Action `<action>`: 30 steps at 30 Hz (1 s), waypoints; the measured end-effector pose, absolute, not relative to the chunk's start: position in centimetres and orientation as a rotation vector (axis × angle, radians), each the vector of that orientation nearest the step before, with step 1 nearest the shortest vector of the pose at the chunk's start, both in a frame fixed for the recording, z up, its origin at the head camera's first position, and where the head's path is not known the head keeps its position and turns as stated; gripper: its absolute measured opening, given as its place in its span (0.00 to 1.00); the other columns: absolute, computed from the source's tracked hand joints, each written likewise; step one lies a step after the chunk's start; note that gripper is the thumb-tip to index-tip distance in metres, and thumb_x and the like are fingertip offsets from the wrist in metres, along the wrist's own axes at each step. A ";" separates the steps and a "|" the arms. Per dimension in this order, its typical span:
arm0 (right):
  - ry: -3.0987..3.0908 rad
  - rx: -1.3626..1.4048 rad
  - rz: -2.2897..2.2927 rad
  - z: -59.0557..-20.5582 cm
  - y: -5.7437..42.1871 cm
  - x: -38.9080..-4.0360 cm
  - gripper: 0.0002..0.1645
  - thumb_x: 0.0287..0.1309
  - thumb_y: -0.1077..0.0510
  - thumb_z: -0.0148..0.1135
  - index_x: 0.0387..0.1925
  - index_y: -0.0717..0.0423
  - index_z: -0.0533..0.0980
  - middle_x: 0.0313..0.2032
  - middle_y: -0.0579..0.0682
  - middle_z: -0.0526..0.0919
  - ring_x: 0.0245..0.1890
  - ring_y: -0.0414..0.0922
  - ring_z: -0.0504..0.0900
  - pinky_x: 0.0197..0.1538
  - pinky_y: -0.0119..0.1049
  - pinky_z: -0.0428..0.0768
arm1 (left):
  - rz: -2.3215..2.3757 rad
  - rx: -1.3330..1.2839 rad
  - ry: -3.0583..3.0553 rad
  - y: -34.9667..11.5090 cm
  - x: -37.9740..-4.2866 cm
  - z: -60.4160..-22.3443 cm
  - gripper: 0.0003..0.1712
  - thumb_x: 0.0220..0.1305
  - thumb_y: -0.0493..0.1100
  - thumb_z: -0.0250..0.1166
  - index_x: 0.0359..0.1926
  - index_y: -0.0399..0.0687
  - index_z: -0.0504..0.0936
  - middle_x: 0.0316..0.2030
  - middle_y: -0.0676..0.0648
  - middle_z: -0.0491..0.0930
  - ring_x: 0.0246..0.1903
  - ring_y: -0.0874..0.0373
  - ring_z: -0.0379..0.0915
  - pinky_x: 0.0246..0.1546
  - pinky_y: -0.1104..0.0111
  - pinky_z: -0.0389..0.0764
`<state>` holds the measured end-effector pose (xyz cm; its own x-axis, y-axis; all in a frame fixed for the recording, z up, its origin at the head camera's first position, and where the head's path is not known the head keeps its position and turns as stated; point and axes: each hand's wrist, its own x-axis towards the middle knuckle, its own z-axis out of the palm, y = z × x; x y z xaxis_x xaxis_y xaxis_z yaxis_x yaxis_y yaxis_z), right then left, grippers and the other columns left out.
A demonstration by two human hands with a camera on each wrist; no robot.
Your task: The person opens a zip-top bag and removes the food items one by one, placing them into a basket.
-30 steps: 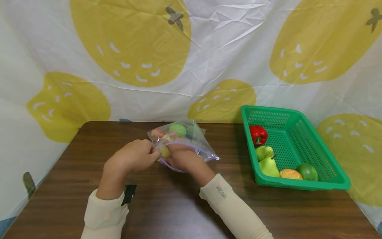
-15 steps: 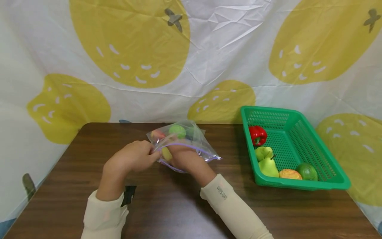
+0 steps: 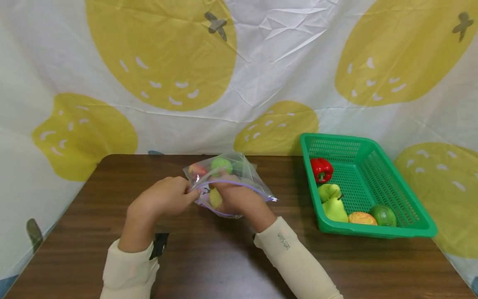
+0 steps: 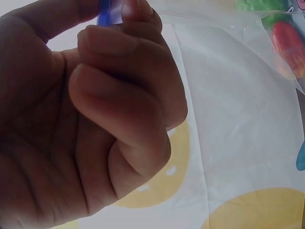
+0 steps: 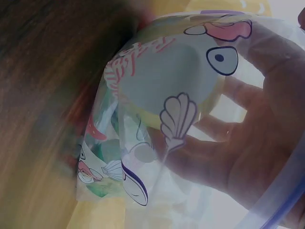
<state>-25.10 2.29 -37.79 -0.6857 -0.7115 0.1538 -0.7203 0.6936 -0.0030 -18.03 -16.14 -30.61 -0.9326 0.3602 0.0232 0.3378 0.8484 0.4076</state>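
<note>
Right hand [image 3: 237, 200] inside the zipper bag [image 3: 252, 176]

The left hand [image 3: 164, 196] bends at the wrist and pinches the left side of the bag's purple-edged mouth. The right hand reaches through this mouth, its fingers spread at a yellow fruit [image 3: 215, 198]; whether they grip it, I cannot tell. A red fruit [image 3: 197, 170] and a green fruit [image 3: 221, 165] lie deeper in the bag. The far edge of the counter [image 3: 209, 261] is near behind; some counter separates bag and green basket [image 3: 377, 230].

Glossy see-through plastic bag [image 3: 251, 176], smooth wood-grain table [image 3: 209, 257], perforated plastic basket [image 3: 373, 231].
</note>
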 end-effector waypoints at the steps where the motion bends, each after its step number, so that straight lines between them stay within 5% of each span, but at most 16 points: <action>1: -2.792 1.174 0.085 -37.7 2.3 -25.1 0.25 0.56 0.44 0.64 0.53 0.47 0.74 0.46 0.54 0.76 0.39 0.48 0.77 0.43 0.43 0.83 | 0.641 0.561 2.967 -16.2 -18.0 -30.6 0.23 0.65 0.47 0.57 0.12 0.51 0.69 0.13 0.55 0.62 0.15 0.60 0.59 0.18 0.67 0.62; 8: -2.891 1.185 0.102 -37.4 2.4 -25.1 0.22 0.50 0.52 0.68 0.47 0.50 0.75 0.40 0.47 0.83 0.40 0.44 0.77 0.47 0.40 0.80 | 0.652 0.558 2.963 -16.3 -17.9 -30.6 0.24 0.65 0.47 0.57 0.11 0.51 0.68 0.12 0.55 0.60 0.15 0.60 0.58 0.18 0.67 0.61; 20: -2.844 1.256 0.208 -35.2 3.1 -24.1 0.19 0.40 0.57 0.70 0.39 0.50 0.77 0.29 0.44 0.77 0.29 0.42 0.73 0.33 0.35 0.75 | 0.655 0.522 2.966 -16.4 -18.0 -30.4 0.24 0.64 0.47 0.55 0.11 0.52 0.64 0.12 0.56 0.58 0.15 0.60 0.57 0.17 0.67 0.59; 30: -2.762 1.305 0.260 -34.0 3.8 -23.2 0.30 0.37 0.57 0.74 0.47 0.54 0.76 0.37 0.46 0.83 0.35 0.42 0.76 0.43 0.39 0.79 | 0.679 0.519 2.954 -16.7 -18.0 -30.3 0.24 0.65 0.48 0.56 0.12 0.52 0.64 0.13 0.56 0.58 0.15 0.60 0.56 0.18 0.67 0.59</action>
